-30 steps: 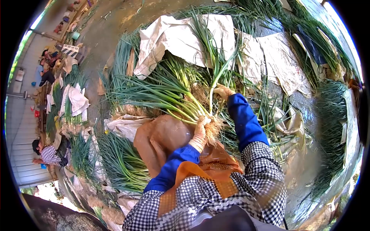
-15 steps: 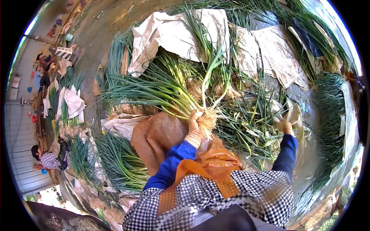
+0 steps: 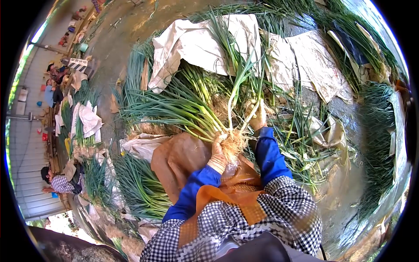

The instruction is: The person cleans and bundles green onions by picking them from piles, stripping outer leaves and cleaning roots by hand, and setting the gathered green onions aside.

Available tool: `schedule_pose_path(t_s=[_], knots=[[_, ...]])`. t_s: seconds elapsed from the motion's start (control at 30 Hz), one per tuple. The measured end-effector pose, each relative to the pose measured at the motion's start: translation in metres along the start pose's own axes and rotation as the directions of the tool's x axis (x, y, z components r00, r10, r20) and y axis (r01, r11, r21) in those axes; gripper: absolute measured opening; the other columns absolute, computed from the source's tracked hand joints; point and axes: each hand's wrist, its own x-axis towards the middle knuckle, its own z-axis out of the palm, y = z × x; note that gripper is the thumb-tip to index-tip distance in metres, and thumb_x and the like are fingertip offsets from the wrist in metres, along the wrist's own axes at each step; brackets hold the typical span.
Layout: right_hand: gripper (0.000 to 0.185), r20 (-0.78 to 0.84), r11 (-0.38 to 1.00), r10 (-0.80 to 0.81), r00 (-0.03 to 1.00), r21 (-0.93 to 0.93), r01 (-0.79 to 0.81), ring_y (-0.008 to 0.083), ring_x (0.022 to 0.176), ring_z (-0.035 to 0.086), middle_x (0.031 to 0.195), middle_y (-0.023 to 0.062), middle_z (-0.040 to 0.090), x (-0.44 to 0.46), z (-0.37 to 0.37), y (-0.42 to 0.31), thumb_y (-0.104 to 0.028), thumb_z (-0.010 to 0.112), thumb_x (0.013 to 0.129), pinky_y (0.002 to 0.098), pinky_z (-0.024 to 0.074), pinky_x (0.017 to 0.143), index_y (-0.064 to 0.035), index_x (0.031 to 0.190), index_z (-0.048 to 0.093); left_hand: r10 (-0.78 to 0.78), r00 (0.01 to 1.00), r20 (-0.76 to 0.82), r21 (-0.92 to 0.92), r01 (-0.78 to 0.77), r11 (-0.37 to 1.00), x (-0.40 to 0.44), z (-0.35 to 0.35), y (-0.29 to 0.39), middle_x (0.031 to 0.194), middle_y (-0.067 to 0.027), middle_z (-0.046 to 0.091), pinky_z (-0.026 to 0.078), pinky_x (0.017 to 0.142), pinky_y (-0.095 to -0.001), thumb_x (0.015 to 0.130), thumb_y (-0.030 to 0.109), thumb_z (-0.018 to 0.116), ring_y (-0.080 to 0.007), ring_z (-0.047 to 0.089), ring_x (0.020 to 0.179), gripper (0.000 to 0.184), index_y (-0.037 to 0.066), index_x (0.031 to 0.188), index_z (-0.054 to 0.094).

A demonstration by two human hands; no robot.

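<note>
My left hand (image 3: 218,150) is closed around a bunch of green onions (image 3: 196,111), just by the pale, stringy roots (image 3: 235,146). Most of the leaves fan out to the left, while a couple of stalks stand apart and point away from me. At one of these separate stalks (image 3: 252,117), my right hand (image 3: 260,115) has its fingers curled, seemingly gripping it; the fingertips are partly hidden. Behind both hands lies a pile of more green onions (image 3: 203,83) with roots showing. A brown sheet (image 3: 181,150) covers my lap below the bunch.
Pale sacking (image 3: 200,43) covers part of the pile. Loose, stripped leaves (image 3: 301,153) are heaped to my right. Another green onion heap (image 3: 139,185) lies at my left, and a long row (image 3: 377,139) at far right. People (image 3: 63,183) sit along the left side.
My right hand has come left from the loose leaves to the separate stalk and closed at it. My left hand still holds the bunch in nearly the same place.
</note>
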Motion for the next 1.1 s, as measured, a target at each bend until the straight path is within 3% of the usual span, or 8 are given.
schedule_pose_path(t_s=[0.27,0.33,0.4,0.57,0.7,0.8,0.87,1.1], knots=[[0.038,-0.116,0.111,-0.709,0.696,-0.992,-0.053,0.0243,0.058,0.054,0.063,0.0093,0.057,-0.003,0.060,0.027,-0.037,0.047,0.089,0.0374,0.0427,0.058,-0.0020,0.079,0.058,0.180,0.973,-0.143,0.286,-0.133,0.949,0.020,-0.026,-0.010,0.089,-0.0095,0.061,0.049,0.079,-0.0343,0.073,0.005,0.054,-0.0227,0.058,0.083,0.023,0.001,0.095,0.058],[0.038,-0.018,-0.324,-0.490,0.872,-0.924,-0.201,0.0343,0.067,0.057,0.072,0.0210,0.059,-0.032,0.049,0.041,-0.040,0.048,0.086,0.0406,0.0436,0.062,-0.0037,0.081,0.060,0.209,0.972,-0.107,0.289,-0.170,0.942,0.020,-0.022,-0.008,0.089,-0.0107,0.060,0.049,0.080,-0.0366,0.074,0.007,0.054,-0.0254,0.058,0.084,0.024,0.001,0.097,0.057],[0.036,-0.083,0.120,-0.328,0.941,-0.992,-0.046,0.0351,0.067,0.057,0.075,0.0192,0.060,-0.092,0.010,0.053,-0.039,0.050,0.085,0.0412,0.0442,0.062,-0.0055,0.077,0.059,0.160,0.982,-0.097,0.171,-0.142,0.975,0.022,-0.023,-0.007,0.090,-0.0118,0.060,0.049,0.079,-0.0389,0.074,0.008,0.054,-0.0283,0.058,0.084,0.025,0.002,0.098,0.056],[0.038,-0.424,-0.956,-0.013,0.905,-0.260,-0.136,0.0243,0.060,0.062,0.065,0.0081,0.062,-0.195,-0.031,-0.054,-0.045,0.051,0.083,0.0382,0.0471,0.052,-0.0104,0.075,0.064,0.281,0.949,-0.146,0.252,-0.239,0.938,0.032,-0.040,-0.002,0.089,-0.0119,0.058,0.050,0.076,-0.0414,0.074,0.008,0.052,-0.0289,0.058,0.083,0.027,0.002,0.100,0.055],[0.039,-0.155,-0.867,-0.143,0.977,-0.456,-0.199,0.0216,0.087,0.062,0.092,0.0101,0.065,-0.144,0.027,-0.060,-0.039,0.048,0.087,0.0375,0.0501,0.063,-0.0108,0.114,0.056,0.283,0.953,-0.105,0.282,-0.245,0.928,0.031,-0.039,-0.003,0.091,-0.0111,0.059,0.051,0.077,-0.0398,0.073,0.005,0.052,-0.0279,0.058,0.085,0.025,0.002,0.098,0.056],[0.033,-0.191,0.208,-0.086,0.978,-0.963,-0.169,0.0185,0.089,0.059,0.092,0.0108,0.064,-0.074,0.083,0.001,-0.031,0.054,0.087,0.0307,0.0449,0.080,-0.0016,0.102,0.060,0.262,0.958,-0.113,0.263,-0.225,0.938,0.025,-0.032,-0.002,0.092,-0.0109,0.059,0.050,0.078,-0.0388,0.073,0.004,0.053,-0.0270,0.058,0.087,0.025,0.002,0.098,0.056],[0.033,-0.076,0.281,0.203,0.976,-0.950,-0.132,0.0159,0.086,0.057,0.091,0.0075,0.063,-0.039,0.065,0.020,-0.030,0.054,0.088,0.0293,0.0439,0.079,-0.0003,0.101,0.060,0.226,0.965,-0.132,0.261,-0.186,0.947,0.012,-0.019,-0.002,0.093,-0.0104,0.060,0.050,0.080,-0.0367,0.074,0.003,0.053,-0.0251,0.058,0.087,0.025,0.002,0.099,0.056],[0.029,0.339,-0.762,-0.208,0.918,-0.644,0.065,0.0267,0.058,0.057,0.061,0.0086,0.055,-0.044,0.045,0.050,-0.032,0.053,0.083,0.0364,0.0442,0.049,-0.0107,0.064,0.050,0.122,0.978,-0.168,0.218,-0.084,0.972,0.022,-0.049,-0.011,0.099,-0.0152,0.058,0.049,0.081,-0.0382,0.080,0.010,0.050,-0.0285,0.058,0.088,0.027,-0.001,0.105,0.052]])
